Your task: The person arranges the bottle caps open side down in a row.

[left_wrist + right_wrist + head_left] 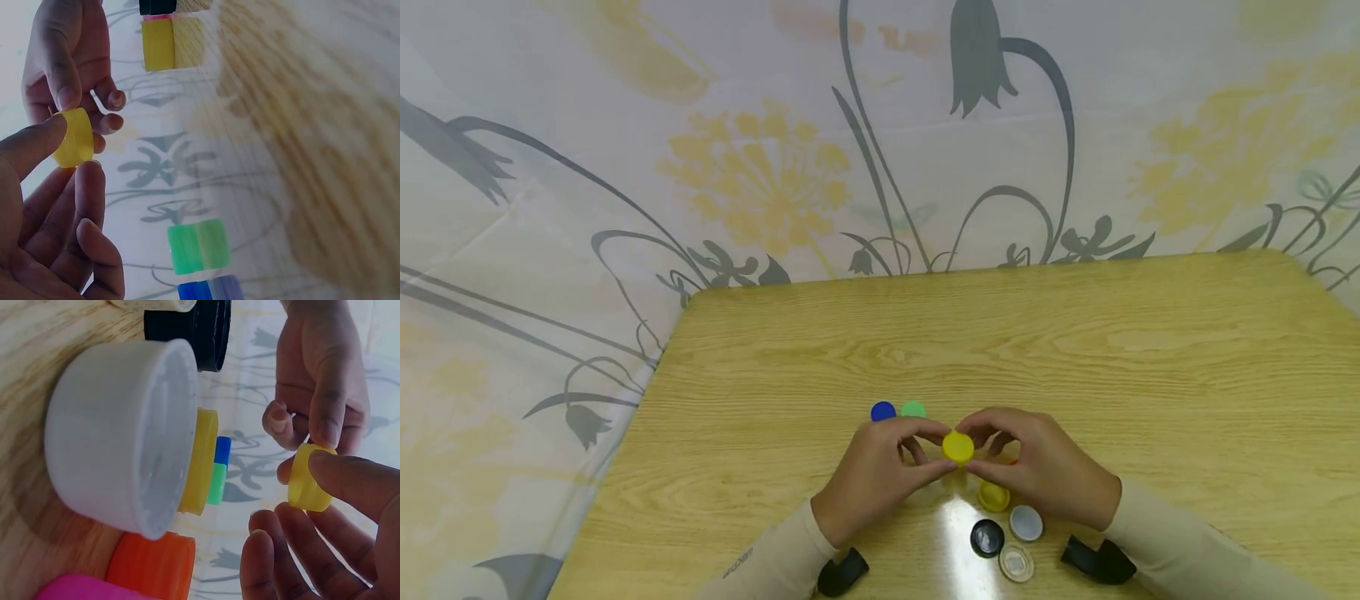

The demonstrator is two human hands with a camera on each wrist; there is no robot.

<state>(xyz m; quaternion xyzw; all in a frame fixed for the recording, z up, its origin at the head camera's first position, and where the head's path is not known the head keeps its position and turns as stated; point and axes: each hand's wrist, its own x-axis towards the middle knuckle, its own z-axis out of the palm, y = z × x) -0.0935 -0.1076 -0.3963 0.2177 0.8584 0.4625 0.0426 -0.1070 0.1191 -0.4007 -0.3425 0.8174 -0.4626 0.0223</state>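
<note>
A small yellow bottle cap (958, 447) is raised above the table between both hands. My left hand (880, 467) pinches its left side between thumb and fingertips. From the other side, my right hand (1041, 467) grips it with thumb and fingers. The right wrist view shows the right thumb lying across the yellow cap (306, 481), the remaining fingers loosely bent below. Under the right hand, a second yellow cap (994, 497) rests on the table. Just beyond the left hand sit a blue cap (883, 411) and a green cap (913, 408), both partly covered by it in the head view.
Nearer the body lie a white cap (1026, 523), a black cap (987, 538) and a beige cap (1017, 563). An orange cap (153, 565) and a pink cap (87, 589) stand beside the white one. A patterned cloth (887, 142) hangs behind the wooden table (850, 350).
</note>
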